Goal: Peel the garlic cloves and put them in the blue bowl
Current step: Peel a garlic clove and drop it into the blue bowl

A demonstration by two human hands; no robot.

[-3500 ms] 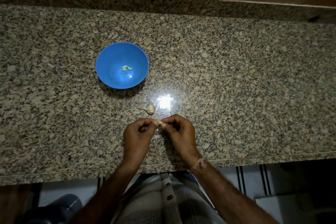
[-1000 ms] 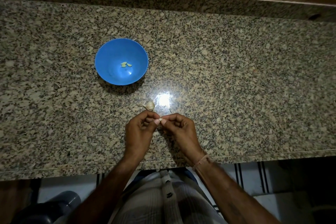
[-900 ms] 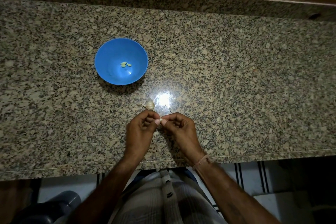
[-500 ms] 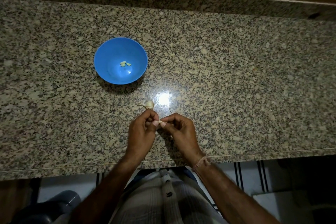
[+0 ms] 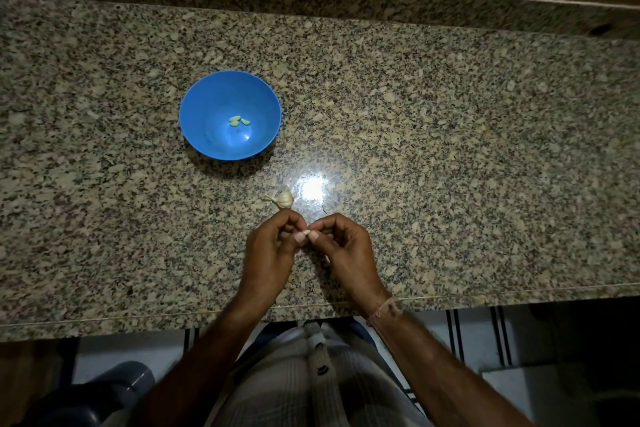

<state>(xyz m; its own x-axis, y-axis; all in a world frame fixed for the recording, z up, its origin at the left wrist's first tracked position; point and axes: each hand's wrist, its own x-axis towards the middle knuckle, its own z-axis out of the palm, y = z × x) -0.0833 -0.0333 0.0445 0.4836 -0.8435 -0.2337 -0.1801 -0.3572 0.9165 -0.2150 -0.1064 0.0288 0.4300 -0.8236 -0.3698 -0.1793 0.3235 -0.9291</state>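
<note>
Blue bowl [image 5: 207, 135]; pale yellowish cloves [image 5: 239, 121]; speckled beige-grey-black granite counter [image 5: 450, 149]; off-white garlic bulb [image 5: 284, 199].

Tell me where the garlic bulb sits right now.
In the head view, the garlic bulb lies on the granite counter just beyond the left hand, nearer the person than the blue bowl and immediately left of the light glare.

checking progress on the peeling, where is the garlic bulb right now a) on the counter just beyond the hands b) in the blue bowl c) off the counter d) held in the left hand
a: the garlic bulb lies on the granite counter, apart from the blue bowl, just beyond the left hand, which pinches a garlic clove.
</note>
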